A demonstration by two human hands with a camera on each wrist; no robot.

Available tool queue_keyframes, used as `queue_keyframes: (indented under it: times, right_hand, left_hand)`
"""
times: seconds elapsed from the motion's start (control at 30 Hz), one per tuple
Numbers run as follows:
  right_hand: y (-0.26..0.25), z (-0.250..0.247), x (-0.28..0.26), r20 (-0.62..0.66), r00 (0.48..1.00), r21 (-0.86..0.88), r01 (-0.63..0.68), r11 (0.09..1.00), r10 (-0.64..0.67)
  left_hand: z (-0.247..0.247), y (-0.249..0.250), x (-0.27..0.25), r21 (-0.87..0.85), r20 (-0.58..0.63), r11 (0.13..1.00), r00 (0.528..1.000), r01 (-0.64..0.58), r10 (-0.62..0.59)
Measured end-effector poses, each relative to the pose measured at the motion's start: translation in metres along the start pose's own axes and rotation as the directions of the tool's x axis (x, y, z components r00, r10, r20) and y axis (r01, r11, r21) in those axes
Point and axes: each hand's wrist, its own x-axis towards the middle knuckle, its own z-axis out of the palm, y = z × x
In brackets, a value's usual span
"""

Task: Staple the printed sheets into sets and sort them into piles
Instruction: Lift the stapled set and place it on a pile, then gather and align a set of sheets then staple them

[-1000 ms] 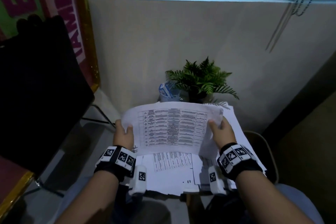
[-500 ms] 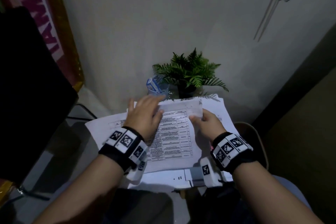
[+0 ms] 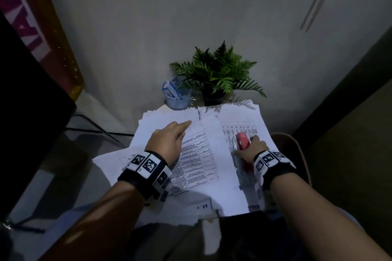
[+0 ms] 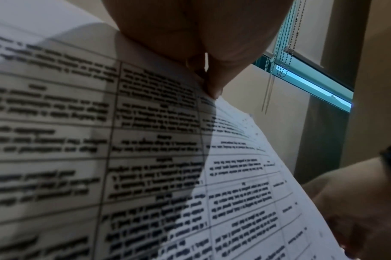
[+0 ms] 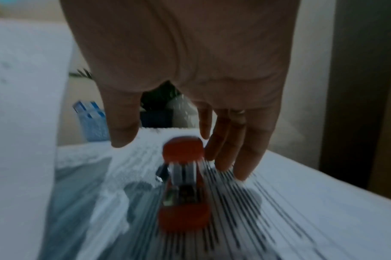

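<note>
A person sits at a small table (image 3: 163, 108) covered with loose printed sheets, seen from above through a head camera. The left hand (image 3: 167, 142) lies on a printed set (image 3: 197, 161) near the middle of the table, index finger stretched forward onto the paper; the wrist view shows a fingertip (image 4: 213, 91) pressing down on the page of tables and text, fingers straight rather than curled. To the right, on another pile (image 3: 239, 131) of printed sheets, lies a red stapler (image 3: 242, 144). The right hand (image 3: 253, 150) is over it, fingers lowered around its far end. In the right wrist view, which is blurred, the thumb (image 5: 123, 130) hangs on one side of the stapler (image 5: 183, 186) and the other fingers (image 5: 230, 149) on the other side, tips close to it or touching; whether they grip it cannot be told. Behind the papers, against the wall, stand a potted fern (image 3: 216, 74) and, just left of it, a clear cup (image 3: 178, 99) holding a blue and white box. Both wrists wear black bands with square black and white markers.
</note>
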Motion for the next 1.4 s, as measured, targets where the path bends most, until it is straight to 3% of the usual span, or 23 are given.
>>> queue_keyframes:
  times: [0.07,0.17,0.3,0.37,0.47,0.53,0.63,0.7,0.8,1.13,1.27,1.4]
  right_hand:
    - [0.004,0.013,0.012,0.015,0.999,0.013,-0.035,0.999,0.035]
    - [0.004,0.024,0.02,-0.067,0.992,0.097,-0.099,0.99,0.106]
    - [0.0,0.008,0.013,-0.06,0.99,0.336,-0.099,0.937,0.126]
    - [-0.005,-0.01,0.003,-0.075,0.995,0.559,-0.009,0.829,0.061]
    - [-0.027,-0.043,-0.031,-0.194,0.973,0.825,0.232,0.515,-0.127]
    - [-0.045,-0.063,-0.055,-0.279,0.925,0.847,0.364,0.388,-0.258]
    - [-0.07,-0.076,-0.079,-0.358,0.864,0.821,0.472,0.321,-0.355]
    - [-0.083,-0.069,-0.084,-0.412,0.843,0.78,0.522,0.345,-0.345]
    - [-0.094,-0.051,-0.086,-0.494,0.811,0.67,0.584,0.457,-0.313]
    - [-0.096,-0.012,-0.072,-0.494,0.839,0.576,0.512,0.637,-0.228]
    - [-0.102,-0.009,-0.069,-0.505,0.838,0.569,0.504,0.65,-0.207]
    - [-0.104,-0.007,-0.067,-0.494,0.863,0.693,0.465,0.551,-0.107]
  left_hand:
    - [0.003,-0.004,-0.002,-0.047,-0.019,0.999,1.0,0.017,-0.018]
    - [0.005,-0.008,-0.005,-0.088,-0.046,0.996,0.999,0.017,-0.022]
    - [0.003,-0.01,-0.009,-0.09,-0.065,0.996,0.998,0.008,-0.014]
    - [0.002,-0.008,-0.01,-0.091,-0.066,0.996,0.998,0.003,-0.009]
    - [0.001,-0.003,-0.014,-0.109,-0.073,0.994,0.997,-0.014,0.007]
    - [-0.001,0.001,-0.017,-0.104,-0.077,0.994,0.997,-0.032,0.024]
    - [-0.004,0.008,-0.021,-0.097,-0.083,0.993,0.995,-0.062,0.054]
    - [-0.007,0.013,-0.023,-0.081,-0.081,0.994,0.994,-0.077,0.07]
    - [-0.01,0.018,-0.027,-0.064,-0.086,0.993,0.992,-0.099,0.093]
    - [-0.009,0.014,-0.034,-0.042,-0.091,0.993,0.99,-0.111,0.107]
    - [-0.01,0.016,-0.034,-0.062,-0.115,0.989,0.985,-0.137,0.129]
    - [-0.018,0.029,-0.037,-0.018,-0.064,0.989,0.987,-0.15,0.148]
